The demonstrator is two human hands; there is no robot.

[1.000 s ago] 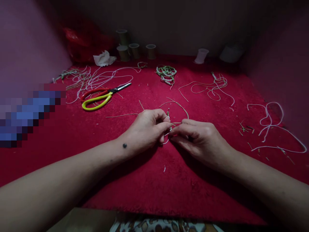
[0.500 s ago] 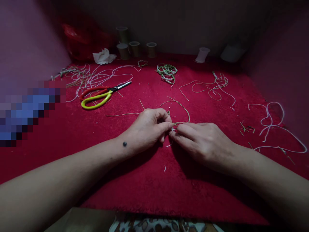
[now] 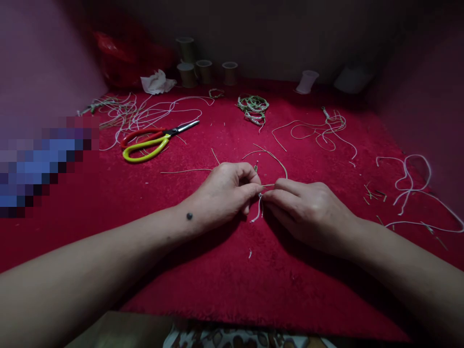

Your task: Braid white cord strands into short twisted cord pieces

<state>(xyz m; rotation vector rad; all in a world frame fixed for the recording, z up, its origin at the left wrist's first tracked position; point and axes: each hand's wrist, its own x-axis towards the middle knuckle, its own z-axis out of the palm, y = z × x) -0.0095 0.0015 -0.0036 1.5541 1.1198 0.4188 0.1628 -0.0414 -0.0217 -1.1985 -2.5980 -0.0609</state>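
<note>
- Slippage risk: a thin tan cord (image 3: 268,185) is spanning the narrow gap between the hands. If either pinch were to loosen, the cord would probably go slack and lose its position.
- Twist risk: a small white knotted cord piece (image 3: 260,195) is showing just at the left fingertips. Because so little of it is exposed, uneven pulling could turn it or skew the knot.
- Entanglement risk: two thin white cord ends (image 3: 258,210) are hanging from the knotted piece toward the person, close to the right fingers, and could be getting caught under them. A curved loop of tan cord (image 3: 284,166) is lying beyond the hands on the red cloth-covered surface (image 3: 217,285) and could snag if dragged.
- Visibility risk: the lighting is dim and the fingers are covering most of the work, so a misplaced strand could go unnoticed.
- Left hand (image 3: 232,188): thumb and index finger are closing in a pinch on the knotted piece; the remaining fingers are curling underneath, partly hidden.
- Right hand (image 3: 308,205): thumb and fingers are drawing together, nearly closed, apparently gripping the tan cord; the fingertips are resting just beside the knot. Whether they are touching it cannot be told.
</note>
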